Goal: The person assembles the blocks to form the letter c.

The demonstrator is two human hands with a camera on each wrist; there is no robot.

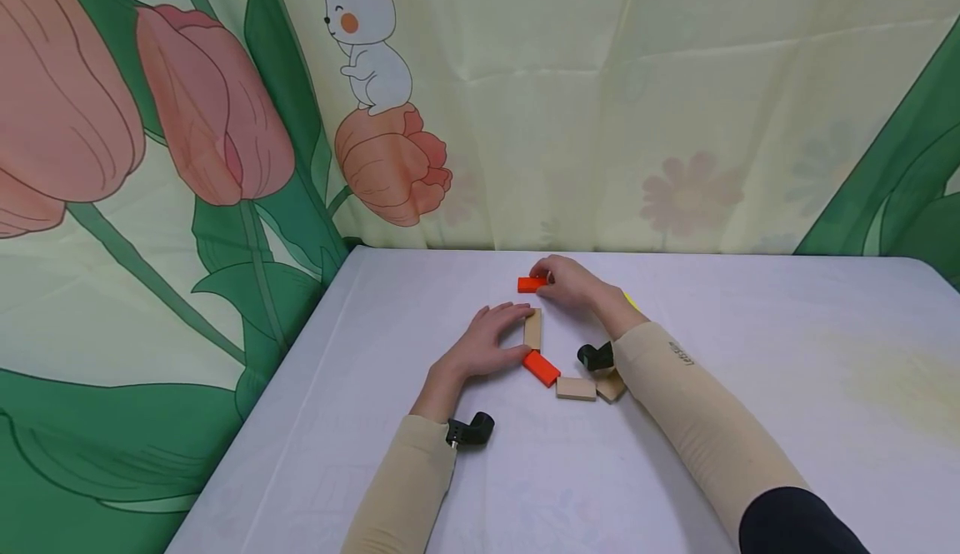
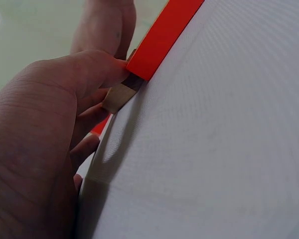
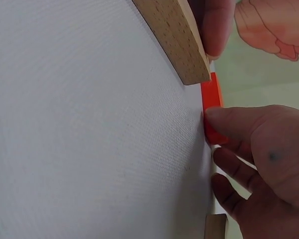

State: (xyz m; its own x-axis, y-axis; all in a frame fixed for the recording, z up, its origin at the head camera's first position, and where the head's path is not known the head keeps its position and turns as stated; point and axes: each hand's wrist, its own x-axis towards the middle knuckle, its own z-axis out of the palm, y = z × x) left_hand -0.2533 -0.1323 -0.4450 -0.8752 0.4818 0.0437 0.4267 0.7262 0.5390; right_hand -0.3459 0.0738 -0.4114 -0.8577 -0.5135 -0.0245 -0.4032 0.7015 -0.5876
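Observation:
At the far part of the table, my right hand (image 1: 572,285) pinches a red block (image 1: 529,285) between thumb and fingers. The right wrist view shows the thumb on the near face of this red block (image 3: 213,127). My left hand (image 1: 491,341) rests beside a plain wooden block (image 1: 533,331), fingers loosely stretched, with fingertips touching its side and far end. The left thumb lies near the joint between this wooden block (image 2: 120,97) and a second red block (image 2: 164,37). That red block (image 1: 542,368) slants toward another wooden block (image 1: 576,389).
One more wooden block (image 1: 611,386) is partly hidden under the right forearm. Behind the right wrist shows a bit of something yellow (image 1: 632,301). A white cloth covers the table (image 1: 787,371); a printed curtain (image 1: 562,121) hangs behind its far edge.

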